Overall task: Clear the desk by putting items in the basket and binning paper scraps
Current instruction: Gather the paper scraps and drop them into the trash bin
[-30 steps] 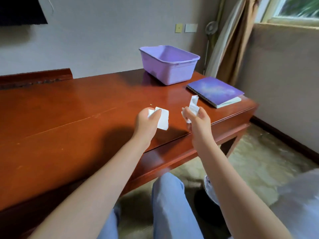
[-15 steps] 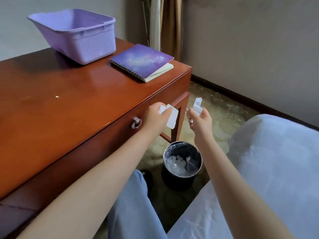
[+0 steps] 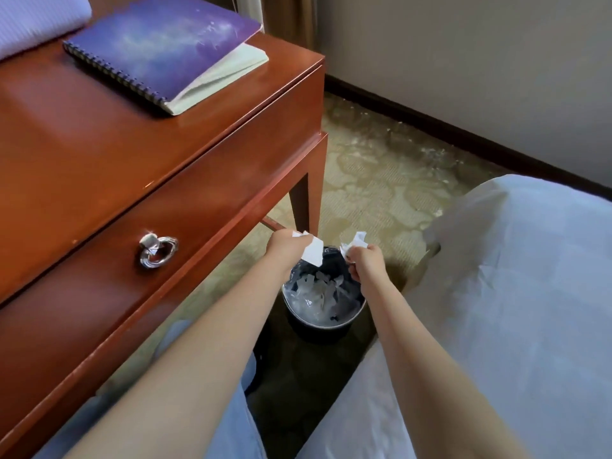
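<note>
A small black bin (image 3: 323, 321) with a clear liner stands on the floor beside the desk leg, with several white scraps inside. My left hand (image 3: 286, 250) grips a flat white paper scrap (image 3: 313, 252) just above the bin's far rim. My right hand (image 3: 366, 261) grips a crumpled white paper scrap (image 3: 355, 243) over the bin's right side. A purple spiral notebook (image 3: 165, 48) lies on the wooden desk (image 3: 99, 154) near its right corner. Only a corner of the lilac basket (image 3: 33, 18) shows at the top left.
A drawer front with a silver ring pull (image 3: 157, 252) faces me. A white-covered bed (image 3: 496, 309) fills the right side, close to the bin. Patterned carpet (image 3: 381, 167) runs to a dark skirting board. My knee in blue trousers (image 3: 212, 409) sits below my arms.
Both hands have dropped from desk height down past the desk edge to just over the bin, each still holding its scrap. My view has tilted down and to the right.
</note>
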The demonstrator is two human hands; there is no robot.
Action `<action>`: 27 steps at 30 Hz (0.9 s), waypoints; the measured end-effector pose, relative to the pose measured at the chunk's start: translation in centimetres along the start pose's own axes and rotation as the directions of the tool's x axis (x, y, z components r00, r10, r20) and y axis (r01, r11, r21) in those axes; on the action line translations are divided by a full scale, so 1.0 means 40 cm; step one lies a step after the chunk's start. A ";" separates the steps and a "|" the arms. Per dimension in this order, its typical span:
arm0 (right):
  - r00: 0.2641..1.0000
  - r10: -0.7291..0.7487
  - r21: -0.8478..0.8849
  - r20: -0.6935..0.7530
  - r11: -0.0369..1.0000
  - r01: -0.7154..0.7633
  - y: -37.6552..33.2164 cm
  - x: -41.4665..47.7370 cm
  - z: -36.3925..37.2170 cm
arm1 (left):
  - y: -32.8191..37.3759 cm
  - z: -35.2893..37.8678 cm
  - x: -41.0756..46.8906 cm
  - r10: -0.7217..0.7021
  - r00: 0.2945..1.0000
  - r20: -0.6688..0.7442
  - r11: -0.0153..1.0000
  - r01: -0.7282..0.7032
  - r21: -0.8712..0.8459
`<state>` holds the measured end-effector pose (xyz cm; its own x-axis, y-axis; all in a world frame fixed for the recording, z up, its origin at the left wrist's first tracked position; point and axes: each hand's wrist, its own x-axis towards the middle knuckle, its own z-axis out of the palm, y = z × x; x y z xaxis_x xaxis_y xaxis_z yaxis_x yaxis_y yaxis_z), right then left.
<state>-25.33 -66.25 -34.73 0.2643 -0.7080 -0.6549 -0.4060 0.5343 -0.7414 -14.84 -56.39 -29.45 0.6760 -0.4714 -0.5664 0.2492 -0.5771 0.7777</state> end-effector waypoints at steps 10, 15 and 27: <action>0.997 0.035 -0.340 -0.062 0.939 -0.054 0.120 0.162 0.038 | -0.059 0.030 0.140 -0.072 0.997 -0.010 0.996 0.073 0.043; 0.999 0.053 -0.317 0.005 0.947 -0.048 0.148 0.207 0.047 | -0.076 0.045 0.163 -0.101 0.995 0.000 0.993 0.101 0.066; 1.000 0.026 -0.064 -0.006 0.998 -0.026 0.110 0.241 0.026 | -0.112 0.101 0.187 -0.170 0.985 0.029 0.986 0.170 0.003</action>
<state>-23.67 -70.25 -44.44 0.2482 -0.6969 -0.6729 -0.4678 0.5220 -0.7132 -13.70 -60.02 -38.25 0.6034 -0.3859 -0.6979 0.3585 -0.6504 0.6696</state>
